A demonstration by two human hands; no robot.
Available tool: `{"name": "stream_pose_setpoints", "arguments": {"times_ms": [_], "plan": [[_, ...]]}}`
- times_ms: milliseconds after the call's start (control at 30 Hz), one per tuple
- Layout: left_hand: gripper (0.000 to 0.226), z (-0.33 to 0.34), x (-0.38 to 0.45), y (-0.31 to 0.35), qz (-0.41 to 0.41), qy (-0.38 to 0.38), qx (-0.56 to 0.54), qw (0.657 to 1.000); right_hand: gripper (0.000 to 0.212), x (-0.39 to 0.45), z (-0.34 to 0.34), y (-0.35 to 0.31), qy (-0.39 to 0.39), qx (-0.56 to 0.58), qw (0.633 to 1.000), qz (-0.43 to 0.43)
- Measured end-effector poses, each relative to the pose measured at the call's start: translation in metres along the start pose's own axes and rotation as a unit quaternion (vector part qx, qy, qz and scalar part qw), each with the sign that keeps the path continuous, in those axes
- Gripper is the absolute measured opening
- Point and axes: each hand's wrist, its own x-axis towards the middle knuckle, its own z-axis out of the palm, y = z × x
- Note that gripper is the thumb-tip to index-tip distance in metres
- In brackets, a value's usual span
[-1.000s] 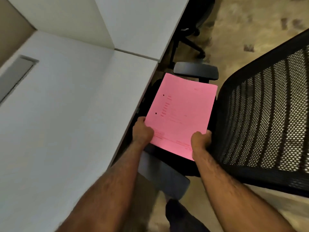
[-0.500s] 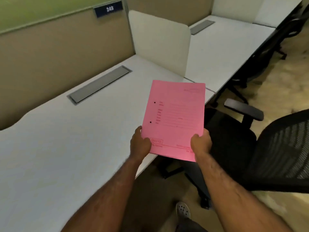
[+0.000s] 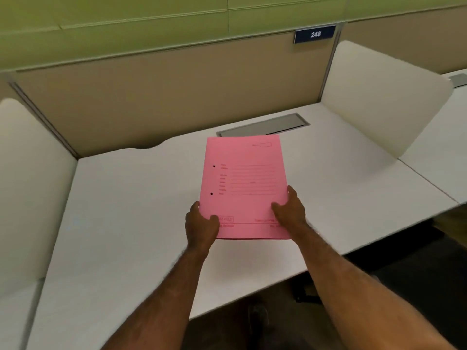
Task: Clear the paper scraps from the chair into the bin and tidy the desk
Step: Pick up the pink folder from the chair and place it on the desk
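Pink card makes up the folder point(image 3: 243, 185) held over the middle of a white desk point(image 3: 121, 223). Whether its far edge rests on the desk surface or hangs just above it cannot be told. The folder faces up, its long side running from near to far. Two punched holes sit along its left edge. Printed form lines and small red labels cover the front, too blurred to read. A boxed word near the bottom left ends in "FILE"; the rest is covered by a thumb.

The left hand point(image 3: 201, 227) grips the folder's near left corner, thumb on top and fingers curled underneath. The right hand point(image 3: 290, 210) clasps the near right edge, thumb lying flat on the cover and fingers wrapped around the side. Both bare forearms reach in from the near edge of the view.

On the far partition, to the right, a dark blue plate point(image 3: 314, 34) shows a white number that reads as 248. The partition point(image 3: 177, 97) itself is tan fabric, with a green wall above it.

A grey rectangular cable hatch point(image 3: 264, 125) is set into the desk just beyond the folder's far edge. White side screens stand at both ends of the desk: one on the left point(image 3: 30, 185) and one on the right point(image 3: 379, 97). Beyond the right screen lies a neighbouring desk point(image 3: 439, 147). The dark floor point(image 3: 404, 261) shows under the desk's near right edge.
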Motion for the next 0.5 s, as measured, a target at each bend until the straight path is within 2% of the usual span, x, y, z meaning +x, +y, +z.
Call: {"name": "stream_pose_setpoints", "arguments": {"times_ms": [167,267,500], "plan": [[0.065,-0.014,0.052,-0.025,-0.057,0.05,0.009,0.997,0.063,0.05,0.057,-0.029,-0.077,-0.057,0.994,-0.045],[0.067,-0.012,0.09,-0.031,-0.083,0.07,0.007,0.994,0.07,0.089,0.088,-0.044,-0.113,-0.076,0.99,-0.048],[0.069,0.015,0.191,-0.036,-0.115,0.091,0.04,0.988,0.072,0.193,0.149,-0.066,-0.151,-0.092,0.983,-0.037]]}}
